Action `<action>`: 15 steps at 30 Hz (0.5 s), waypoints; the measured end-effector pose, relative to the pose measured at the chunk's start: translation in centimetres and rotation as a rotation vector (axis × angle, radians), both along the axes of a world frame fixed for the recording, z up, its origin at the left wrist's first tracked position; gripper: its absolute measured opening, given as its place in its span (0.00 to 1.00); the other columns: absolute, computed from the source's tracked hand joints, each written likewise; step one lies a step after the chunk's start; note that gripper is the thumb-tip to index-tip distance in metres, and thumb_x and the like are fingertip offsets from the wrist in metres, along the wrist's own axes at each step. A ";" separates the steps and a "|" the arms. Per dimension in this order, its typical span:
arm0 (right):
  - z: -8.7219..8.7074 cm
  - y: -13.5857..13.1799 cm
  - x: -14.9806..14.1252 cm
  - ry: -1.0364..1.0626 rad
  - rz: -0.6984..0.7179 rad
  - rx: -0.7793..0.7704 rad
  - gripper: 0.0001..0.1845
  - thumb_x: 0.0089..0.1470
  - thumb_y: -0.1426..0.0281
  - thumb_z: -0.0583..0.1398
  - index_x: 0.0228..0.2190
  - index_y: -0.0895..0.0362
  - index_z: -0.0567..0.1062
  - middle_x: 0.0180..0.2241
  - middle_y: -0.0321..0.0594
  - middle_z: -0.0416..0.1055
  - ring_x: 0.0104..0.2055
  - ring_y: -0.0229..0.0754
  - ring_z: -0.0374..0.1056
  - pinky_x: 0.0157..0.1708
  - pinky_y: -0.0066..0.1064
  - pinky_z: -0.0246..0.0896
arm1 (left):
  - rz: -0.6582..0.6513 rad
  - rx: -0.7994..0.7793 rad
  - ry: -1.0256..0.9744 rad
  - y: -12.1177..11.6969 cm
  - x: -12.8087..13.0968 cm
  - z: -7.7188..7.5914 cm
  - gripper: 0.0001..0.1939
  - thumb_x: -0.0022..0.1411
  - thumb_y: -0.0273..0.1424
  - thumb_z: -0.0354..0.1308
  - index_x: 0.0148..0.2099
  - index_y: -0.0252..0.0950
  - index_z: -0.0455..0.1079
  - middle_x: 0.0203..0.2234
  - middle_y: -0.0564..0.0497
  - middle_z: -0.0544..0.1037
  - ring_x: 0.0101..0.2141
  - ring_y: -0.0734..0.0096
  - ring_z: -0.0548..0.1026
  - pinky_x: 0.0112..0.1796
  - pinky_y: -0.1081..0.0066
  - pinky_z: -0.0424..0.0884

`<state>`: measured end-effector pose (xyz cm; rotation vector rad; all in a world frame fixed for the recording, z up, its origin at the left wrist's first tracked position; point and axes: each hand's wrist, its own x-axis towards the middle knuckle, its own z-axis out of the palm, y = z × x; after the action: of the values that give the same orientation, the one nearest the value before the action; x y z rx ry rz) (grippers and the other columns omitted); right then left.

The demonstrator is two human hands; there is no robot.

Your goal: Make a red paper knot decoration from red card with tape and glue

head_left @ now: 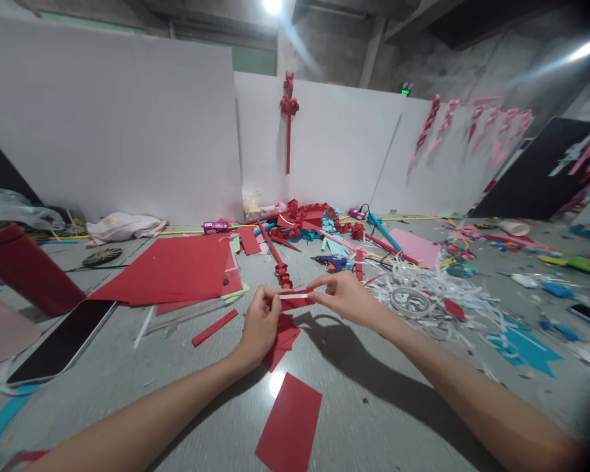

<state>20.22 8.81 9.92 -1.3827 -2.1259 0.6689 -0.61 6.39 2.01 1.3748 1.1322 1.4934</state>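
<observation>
Between my two hands stretches a red paper piece (299, 304) with a narrow white strip (294, 296) along it, perhaps tape. My left hand (260, 322) pinches its left end, fingers closed. At the other end, the thumb and fingertips of my right hand (347, 300) close on it. Below my left hand lie several overlapping red paper pieces (284, 337), partly covered by it. A red paper rectangle (290, 423) rests nearer to me. Just beyond the hands is a folded red paper chain (282, 272).
Large red sheets (172, 269) and a phone (61, 341) lie left, beside a red cylinder (27, 265). A blue glue gun (332, 263) sits beyond my right hand. White paper scraps (442, 295) and a tape roll (410, 301) spread to the right. White panels (324, 144) stand behind.
</observation>
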 end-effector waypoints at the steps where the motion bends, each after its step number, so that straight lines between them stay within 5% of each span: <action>1: -0.1 0.1 0.0 -0.001 0.005 0.003 0.18 0.58 0.58 0.62 0.40 0.57 0.85 0.14 0.30 0.64 0.16 0.33 0.51 0.19 0.28 0.41 | 0.008 -0.001 -0.001 0.0 0.0 0.1 0.13 0.69 0.40 0.55 0.34 0.39 0.61 0.34 0.52 0.78 0.31 0.70 0.73 0.34 0.71 0.68; 7: -0.2 0.6 0.2 0.018 0.018 -0.050 0.20 0.58 0.58 0.63 0.43 0.58 0.85 0.15 0.32 0.66 0.16 0.33 0.51 0.19 0.27 0.39 | 0.024 0.002 -0.016 0.0 0.1 0.2 0.14 0.69 0.38 0.56 0.32 0.39 0.60 0.25 0.57 0.68 0.26 0.74 0.67 0.31 0.74 0.64; 15: -0.4 1.0 0.5 0.030 0.022 -0.079 0.21 0.58 0.56 0.63 0.43 0.59 0.85 0.14 0.32 0.66 0.15 0.33 0.52 0.18 0.27 0.40 | -0.012 -0.003 -0.006 0.0 0.0 0.0 0.14 0.70 0.38 0.55 0.33 0.39 0.58 0.27 0.57 0.71 0.27 0.75 0.66 0.31 0.73 0.63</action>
<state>20.71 9.84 9.51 -1.3839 -2.1141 0.7858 -0.62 6.37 2.01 1.3715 1.1200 1.4854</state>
